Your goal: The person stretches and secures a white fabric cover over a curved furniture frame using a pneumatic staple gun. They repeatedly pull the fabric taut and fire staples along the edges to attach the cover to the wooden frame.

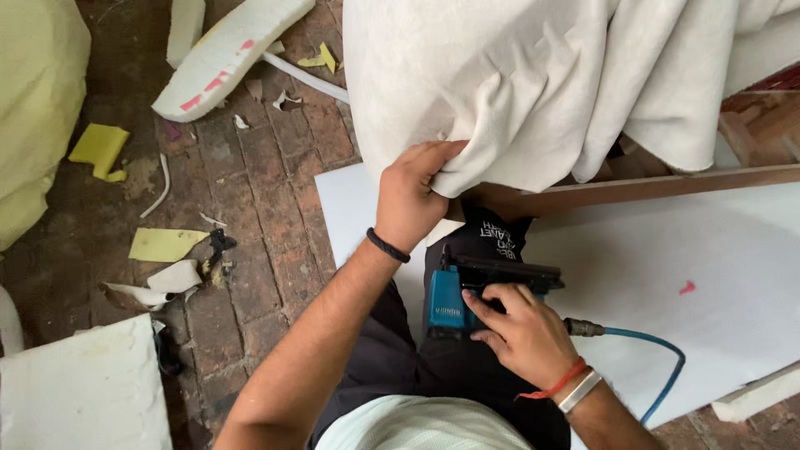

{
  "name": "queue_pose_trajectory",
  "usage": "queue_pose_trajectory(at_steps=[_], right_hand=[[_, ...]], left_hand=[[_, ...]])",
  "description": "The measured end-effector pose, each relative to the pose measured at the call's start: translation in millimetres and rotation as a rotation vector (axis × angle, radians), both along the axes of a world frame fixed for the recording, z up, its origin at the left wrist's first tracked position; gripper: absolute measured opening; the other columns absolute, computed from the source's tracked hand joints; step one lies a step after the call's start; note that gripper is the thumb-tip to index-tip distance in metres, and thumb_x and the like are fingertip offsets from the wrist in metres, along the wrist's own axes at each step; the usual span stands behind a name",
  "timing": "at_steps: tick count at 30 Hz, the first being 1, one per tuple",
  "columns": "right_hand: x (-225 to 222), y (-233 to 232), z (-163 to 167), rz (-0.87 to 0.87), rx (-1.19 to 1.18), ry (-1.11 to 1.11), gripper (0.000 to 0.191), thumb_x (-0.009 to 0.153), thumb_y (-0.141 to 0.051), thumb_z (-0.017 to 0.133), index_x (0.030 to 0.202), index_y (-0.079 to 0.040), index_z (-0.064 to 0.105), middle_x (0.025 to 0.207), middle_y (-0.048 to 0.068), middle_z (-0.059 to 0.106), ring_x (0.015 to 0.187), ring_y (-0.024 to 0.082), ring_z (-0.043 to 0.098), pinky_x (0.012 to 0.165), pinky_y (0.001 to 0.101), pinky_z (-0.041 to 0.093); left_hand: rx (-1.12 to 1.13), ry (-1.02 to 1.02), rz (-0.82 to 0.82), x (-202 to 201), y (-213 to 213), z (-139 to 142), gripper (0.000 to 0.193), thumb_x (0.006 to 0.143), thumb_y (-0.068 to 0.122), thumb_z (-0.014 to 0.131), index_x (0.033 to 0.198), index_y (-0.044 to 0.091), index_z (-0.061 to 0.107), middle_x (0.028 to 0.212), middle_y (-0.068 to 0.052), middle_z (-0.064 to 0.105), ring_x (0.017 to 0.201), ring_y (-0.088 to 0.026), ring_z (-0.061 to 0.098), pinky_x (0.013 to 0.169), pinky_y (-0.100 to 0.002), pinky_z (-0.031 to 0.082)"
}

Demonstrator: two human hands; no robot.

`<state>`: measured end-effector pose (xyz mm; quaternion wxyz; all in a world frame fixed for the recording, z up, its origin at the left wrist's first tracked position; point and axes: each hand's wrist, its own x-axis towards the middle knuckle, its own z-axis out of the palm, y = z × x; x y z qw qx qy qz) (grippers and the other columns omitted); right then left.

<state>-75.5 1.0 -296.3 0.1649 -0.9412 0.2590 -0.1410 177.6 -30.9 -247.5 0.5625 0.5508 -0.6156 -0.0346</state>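
My left hand (410, 196) pinches the lower edge of a cream fabric (533, 83) that drapes over a wooden frame (633, 187). A black band sits on that wrist. My right hand (521, 327) grips a blue and black pneumatic staple gun (454, 292), held low over my dark trousers. A blue air hose (658, 358) runs from the gun's rear to the right. The gun's nose points up toward the fabric edge and the frame's corner.
A white board (667, 267) with a small red mark lies under the frame. The brick floor (258, 192) holds foam scraps, yellow foam bits (100, 150), a long white foam piece (225, 54) and a white foam slab (79, 392).
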Motion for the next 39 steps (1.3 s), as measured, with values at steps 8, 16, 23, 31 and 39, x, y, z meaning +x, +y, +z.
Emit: queue_pose_trajectory(at_steps=[8, 16, 23, 31, 39], right_hand=[[-1.0, -29.5, -1.0, -0.066, 0.291, 0.016, 0.044, 0.075, -0.031, 0.088, 0.116, -0.021, 0.078, 0.111, -0.002, 0.071, 0.107, 0.015, 0.068, 0.093, 0.0328, 0.055], [92.9, -118.2, 62.2, -0.157, 1.217, -0.946, 0.058, 0.089, -0.032, 0.074, 0.135, 0.001, 0.061, 0.128, 0.009, 0.068, 0.115, 0.017, 0.064, 0.097, 0.0295, 0.053], [138.1, -117.0, 112.8, -0.380, 0.671, -0.997, 0.021, 0.080, -0.011, 0.086, 0.091, -0.002, 0.070, 0.088, 0.004, 0.074, 0.077, 0.012, 0.069, 0.069, 0.0268, 0.057], [132.4, -151.4, 114.7, -0.230, 0.162, -0.646, 0.033, 0.089, -0.019, 0.085, 0.072, -0.001, 0.063, 0.064, 0.004, 0.064, 0.055, 0.016, 0.057, 0.053, 0.0306, 0.046], [121.5, -201.5, 90.5, 0.227, 0.150, -0.738, 0.027, 0.092, -0.012, 0.080, 0.075, -0.004, 0.061, 0.070, 0.001, 0.062, 0.062, 0.010, 0.058, 0.055, 0.0271, 0.044]], left_hand=[[-0.060, 0.152, 0.044, -27.2, -1.5, -2.6, 0.036, 0.080, -0.003, 0.075, 0.113, 0.010, 0.076, 0.102, -0.011, 0.075, 0.090, -0.028, 0.075, 0.081, -0.035, 0.060], [-0.147, -0.046, 0.089, -43.4, 0.2, -4.2, 0.031, 0.078, 0.003, 0.076, 0.108, 0.010, 0.076, 0.100, -0.007, 0.077, 0.089, -0.027, 0.075, 0.078, -0.036, 0.060], [-0.156, -0.080, 0.052, -46.1, -3.2, -15.9, 0.032, 0.075, 0.003, 0.077, 0.107, 0.007, 0.074, 0.102, -0.009, 0.076, 0.087, -0.028, 0.073, 0.075, -0.038, 0.059], [0.039, -0.142, -0.140, -37.3, -19.2, -23.6, 0.009, 0.083, 0.005, 0.074, 0.090, 0.010, 0.077, 0.093, -0.006, 0.076, 0.082, -0.027, 0.073, 0.075, -0.037, 0.060], [-0.261, -0.259, 0.267, 74.9, -29.8, 5.0, 0.070, 0.094, 0.028, 0.052, 0.159, 0.007, 0.040, 0.163, -0.020, 0.043, 0.157, -0.037, 0.039, 0.133, -0.051, 0.031]])
